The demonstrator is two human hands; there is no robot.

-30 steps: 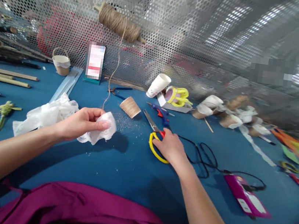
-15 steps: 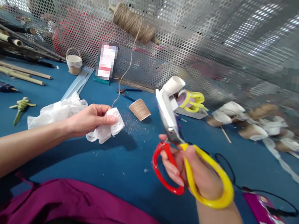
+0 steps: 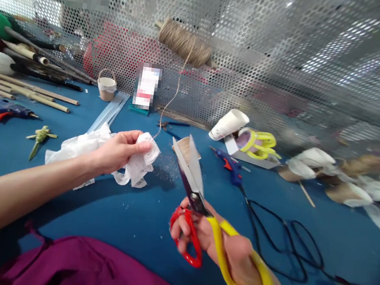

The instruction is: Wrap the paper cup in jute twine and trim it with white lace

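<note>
Scissors (image 3: 197,201), lifted since a second ago, are above the table (image 3: 136,220), right of the white wad (image 3: 147,149), blades apart: seemingly ready to cut. Right hand (image 3: 208,236): fingers through loops. Left hand (image 3: 118,151): fingers clamped on wad.

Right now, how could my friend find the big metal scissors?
Find the blue tabletop below the perforated grey metal panel. Over it, the bare right hand holds open metal scissors. Unlike the blue, black-corded glue gun beyond them, they have one red handle loop and one yellow.
</note>
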